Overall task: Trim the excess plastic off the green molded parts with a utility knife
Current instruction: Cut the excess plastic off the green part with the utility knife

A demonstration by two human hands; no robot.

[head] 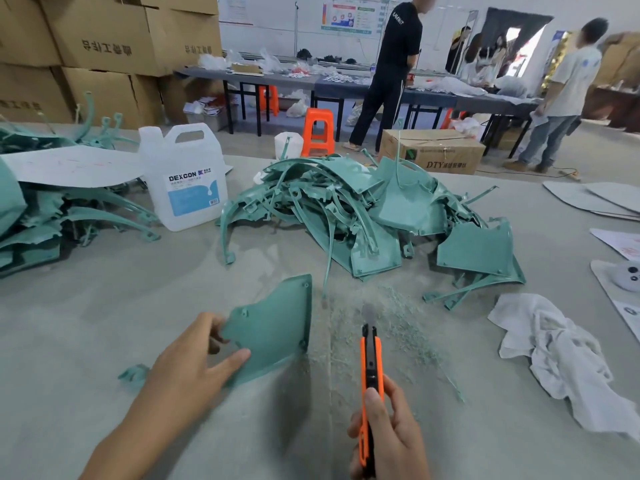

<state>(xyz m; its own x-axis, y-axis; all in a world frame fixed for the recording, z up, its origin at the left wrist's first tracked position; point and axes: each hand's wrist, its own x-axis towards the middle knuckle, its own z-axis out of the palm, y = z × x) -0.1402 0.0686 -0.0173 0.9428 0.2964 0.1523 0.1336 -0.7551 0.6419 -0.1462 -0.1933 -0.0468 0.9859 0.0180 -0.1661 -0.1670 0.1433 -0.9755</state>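
The left hand (187, 362) pinches a green molded panel (273, 327) at its left edge, with the thumb laid across the near face and the fingers curled round behind. The panel is near the middle of the desk (104, 323) and tilts up on its side; whether its lower edge touches the surface I cannot tell.

The right hand (388, 434) is wrapped round the handle of an orange utility knife (371, 358), the thumb lying along its top. The blade (369, 313) is out and points away from the person. It is just right of the panel and clear of it.

Fine green shavings (391, 327) are scattered over the desk around and beyond the blade. A small green scrap (133, 374) lies just left of the left hand.

Farther back in the middle sits a pile of green parts (363, 216) — curved strips and flat panels tangled together. A white jug (187, 181) stands to its left. At the far left is a second heap of green parts (52, 220), partly under a pale sheet (69, 166). A crumpled white cloth (561, 355) lies on the right.
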